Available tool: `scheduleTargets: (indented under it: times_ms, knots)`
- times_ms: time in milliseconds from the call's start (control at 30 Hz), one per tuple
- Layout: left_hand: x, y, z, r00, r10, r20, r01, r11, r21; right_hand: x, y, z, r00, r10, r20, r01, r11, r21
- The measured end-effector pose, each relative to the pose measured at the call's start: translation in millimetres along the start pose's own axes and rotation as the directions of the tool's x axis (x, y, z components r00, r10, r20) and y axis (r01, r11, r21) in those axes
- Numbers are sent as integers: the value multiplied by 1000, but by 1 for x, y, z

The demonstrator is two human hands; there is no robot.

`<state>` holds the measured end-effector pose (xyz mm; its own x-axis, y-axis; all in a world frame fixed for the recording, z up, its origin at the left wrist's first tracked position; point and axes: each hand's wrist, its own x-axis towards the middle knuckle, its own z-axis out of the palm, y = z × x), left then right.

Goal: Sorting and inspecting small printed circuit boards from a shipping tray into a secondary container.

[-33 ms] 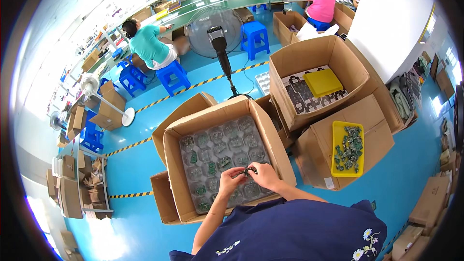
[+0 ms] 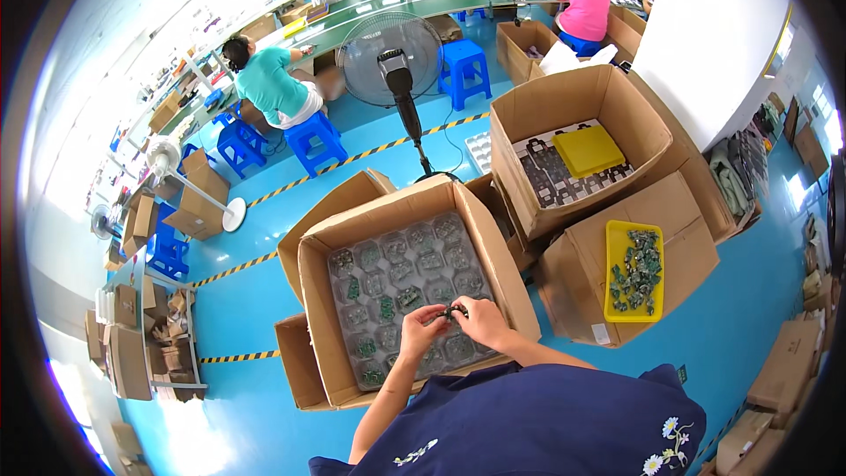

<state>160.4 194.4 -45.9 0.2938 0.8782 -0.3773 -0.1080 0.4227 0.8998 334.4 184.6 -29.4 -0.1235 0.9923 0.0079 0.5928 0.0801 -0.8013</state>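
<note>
Both hands (image 2: 454, 322) pinch perhaps a small part (image 2: 456, 309) over the tray-filled box (image 2: 328, 247).

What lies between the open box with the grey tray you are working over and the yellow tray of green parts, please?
In the head view, only the box's right cardboard wall and the closed carton's bare brown top lie before the yellow tray.

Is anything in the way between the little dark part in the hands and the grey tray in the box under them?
Nothing visible. Both hands, left hand and right hand, hold the small dark part right above the grey tray, with only open air between.
</note>
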Motion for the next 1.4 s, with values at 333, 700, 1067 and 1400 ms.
scheduleTargets:
  times_ms: [333, 700, 1067, 1400]
  knots:
    - [-8, 12, 38, 813, 345, -469, -316, 938, 143, 2, -16, -6, 946, 184, -266, -61, 910, 410]
    - [-39, 43, 62, 776, 622, -103, -471, 681, 561, 0, 7, -24, 793, 234, 563, -521, -218, 825]
    - [33, -3, -54, 842, 531, -94, 2, 170, 985, -9, 5, -9, 817, 242, 524, -536, 656, 532]
    - [41, -13, -62, 696, 718, -12, -274, 280, 920, 106, -28, -38, 998, -54, 36, 65, 859, -507]
